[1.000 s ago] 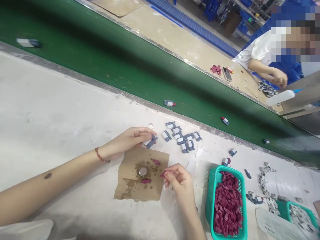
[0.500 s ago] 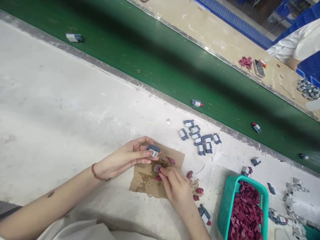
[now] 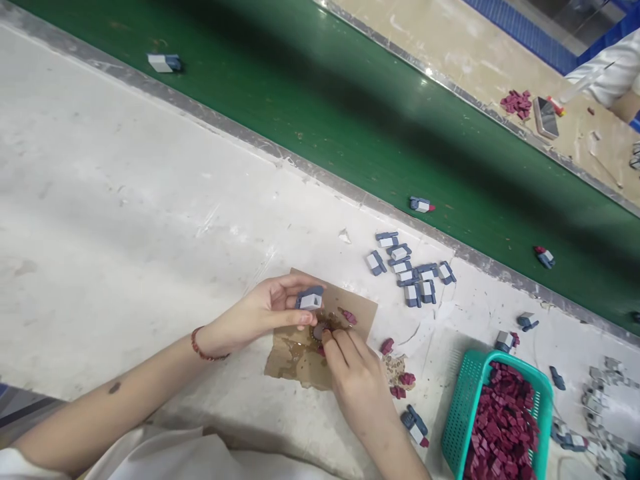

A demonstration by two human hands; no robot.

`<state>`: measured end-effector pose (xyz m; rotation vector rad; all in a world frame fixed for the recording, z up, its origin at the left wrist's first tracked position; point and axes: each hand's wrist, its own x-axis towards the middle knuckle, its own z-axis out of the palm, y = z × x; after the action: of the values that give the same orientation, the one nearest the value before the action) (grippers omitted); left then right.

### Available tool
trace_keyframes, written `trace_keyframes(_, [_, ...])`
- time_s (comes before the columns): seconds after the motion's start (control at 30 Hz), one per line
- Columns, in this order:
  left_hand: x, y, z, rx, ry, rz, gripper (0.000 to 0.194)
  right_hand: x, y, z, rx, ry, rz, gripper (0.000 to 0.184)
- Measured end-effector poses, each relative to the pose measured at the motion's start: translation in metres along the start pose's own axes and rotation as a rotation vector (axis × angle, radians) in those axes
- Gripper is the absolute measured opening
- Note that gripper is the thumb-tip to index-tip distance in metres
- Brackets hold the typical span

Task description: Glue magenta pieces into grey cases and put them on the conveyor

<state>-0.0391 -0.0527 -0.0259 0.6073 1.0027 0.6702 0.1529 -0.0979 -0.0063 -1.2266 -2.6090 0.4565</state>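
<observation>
My left hand grips a small blue-grey and white plastic piece between thumb and fingers, above the brown cardboard. The fingertips of my right hand are pinched on a small dark red piece, mostly hidden, at a round metal cap on the cardboard. Dark wet spots surround the cap. Another dark red piece lies on the cardboard near its right side. Beyond my hands sits a group of several blue-grey and white pieces on the white table.
A green basket full of dark red pieces stands at my right. A green conveyor belt crosses behind the table, carrying spaced pieces. Across it are a phone, a red heap and a person's white sleeve.
My right hand has carried the dark red piece left to the cap. My left hand has turned its plastic piece and brought it over the cardboard. The camera view has shifted.
</observation>
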Motion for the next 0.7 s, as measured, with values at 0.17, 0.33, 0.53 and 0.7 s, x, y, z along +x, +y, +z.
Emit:
trace_keyframes(0.17, [-0.002, -0.003, 0.001, 0.268, 0.029, 0.138, 0.041, 0.0, 0.001, 0.003, 0.024, 0.036, -0.003, 0.03])
trace_keyframes(0.33, [-0.006, -0.009, 0.002, 0.52, -0.01, 0.346, 0.053, -0.004, 0.014, 0.002, 0.455, 0.138, 0.155, 0.021])
trace_keyframes(0.53, [-0.005, -0.014, 0.0, 0.668, -0.178, 0.38, 0.05, -0.012, 0.021, -0.001, 0.852, 0.335, 0.404, 0.009])
trace_keyframes(0.7, [-0.002, -0.016, 0.0, 0.711, -0.313, 0.466, 0.045, -0.011, 0.018, 0.0, 0.93, 0.357, 0.348, 0.014])
